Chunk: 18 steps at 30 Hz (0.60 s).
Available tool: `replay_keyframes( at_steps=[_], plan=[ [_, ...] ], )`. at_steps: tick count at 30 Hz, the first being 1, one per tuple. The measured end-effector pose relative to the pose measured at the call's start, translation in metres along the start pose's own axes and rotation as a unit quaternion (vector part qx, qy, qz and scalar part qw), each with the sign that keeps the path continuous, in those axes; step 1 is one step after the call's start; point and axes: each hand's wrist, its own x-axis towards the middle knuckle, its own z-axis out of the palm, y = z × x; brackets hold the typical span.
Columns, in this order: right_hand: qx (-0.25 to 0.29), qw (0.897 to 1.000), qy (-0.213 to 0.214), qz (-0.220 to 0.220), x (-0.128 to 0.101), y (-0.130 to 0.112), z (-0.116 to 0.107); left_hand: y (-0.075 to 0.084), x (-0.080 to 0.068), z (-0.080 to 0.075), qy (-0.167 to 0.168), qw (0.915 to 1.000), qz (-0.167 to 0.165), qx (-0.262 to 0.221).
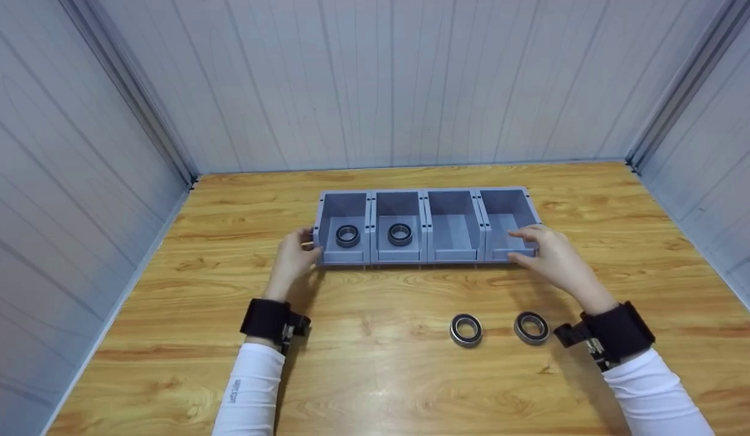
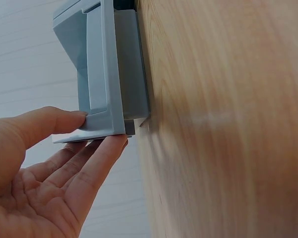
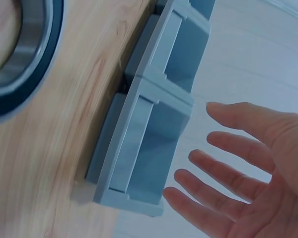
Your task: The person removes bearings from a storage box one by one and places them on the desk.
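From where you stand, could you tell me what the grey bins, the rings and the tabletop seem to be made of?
The grey bins look like moulded plastic: matte, uniform colour, with ribbed joins. The rings seem to be metal bearings, with shiny silver faces and dark outer bands, possibly rubber. The tabletop looks like wood or wood-grain laminate with a smooth sheen; I cannot tell which.

Head view: high above the table (image 1: 375, 387), facing forward and down at the bins (image 1: 426, 225) | Left wrist view: close at bins' (image 2: 107, 74) left end | Right wrist view: close at bins' (image 3: 154, 129) right end | Shared: bins, tabletop.
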Motion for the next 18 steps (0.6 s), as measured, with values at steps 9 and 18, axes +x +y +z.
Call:
replay_keyframes(
  at_steps=[9,18],
  plan=[
    [0.009,0.999,0.023,0.036,0.006,0.015,-0.007,0.000,0.002,-0.001,0.002,0.9997,0.009,0.022],
    [0.020,0.996,0.063,0.061,0.006,0.028,-0.011,-0.001,0.001,-0.001,0.003,0.9999,0.004,0.013]
  ],
)
